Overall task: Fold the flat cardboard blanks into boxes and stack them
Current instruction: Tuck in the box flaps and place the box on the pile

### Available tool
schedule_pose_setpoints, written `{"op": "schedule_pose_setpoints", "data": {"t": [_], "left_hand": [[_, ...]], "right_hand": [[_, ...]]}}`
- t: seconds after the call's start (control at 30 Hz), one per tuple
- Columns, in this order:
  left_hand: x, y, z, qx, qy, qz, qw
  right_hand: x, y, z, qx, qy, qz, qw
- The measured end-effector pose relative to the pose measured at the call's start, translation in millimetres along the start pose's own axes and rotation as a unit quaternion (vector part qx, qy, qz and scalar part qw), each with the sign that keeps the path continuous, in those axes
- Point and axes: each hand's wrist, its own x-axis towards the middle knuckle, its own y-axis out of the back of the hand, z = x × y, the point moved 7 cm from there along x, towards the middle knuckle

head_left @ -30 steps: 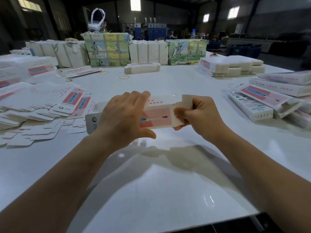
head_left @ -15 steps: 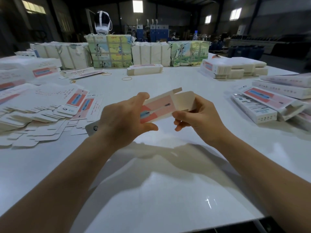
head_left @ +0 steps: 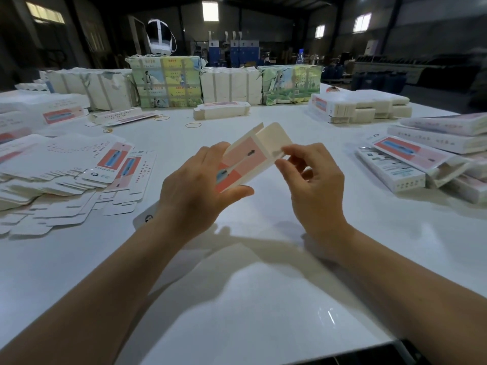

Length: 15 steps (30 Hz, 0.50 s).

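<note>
**Half-formed carton held over white desk**

Held above the white desk [head_left: 263, 299], at centre: a pink-and-white cardboard carton [head_left: 243, 162], partly opened into a box, tilted with its far end raised and to the right. Clamped at the near end by the left hand [head_left: 195, 191], thumb under the lower edge, fingers wrapped behind the far side; grip closed around the carton. Plain white end flap [head_left: 274, 139] standing open at the raised end. Pinched at that flap's lower corner by the right hand [head_left: 313, 185], thumb and forefinger pressed together on the card, remaining fingers loosely curled beneath.

Spread across the desk to the left: a loose heap of flat white cardboard blanks with pink printed panels [head_left: 79, 175], overlapping one another. Piled at the right edge: finished long white boxes with pink panels [head_left: 421, 156], lying on their sides, several stacked. Further back, right of centre: a banded block of flat blanks [head_left: 361, 106]. Along the far edge: paper-wrapped bundles [head_left: 166, 83], some white, some with green and yellow pictures. Scattered near them: yellow rubber bands [head_left: 193, 125].
</note>
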Motion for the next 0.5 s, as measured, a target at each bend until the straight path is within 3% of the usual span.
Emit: {"op": "schedule_pose_setpoints", "data": {"t": [0.33, 0.5], "left_hand": [[3.9, 0.1, -9.1, -0.020, -0.033, -0.024, 0.999], [4.8, 0.2, -14.2, -0.043, -0.027, -0.035, 0.998]], "right_hand": [[-13.4, -13.3, -24.0, -0.021, 0.119, -0.043, 0.992], [-5.5, -6.1, -29.3, -0.157, 0.195, -0.022, 0.968]]}}
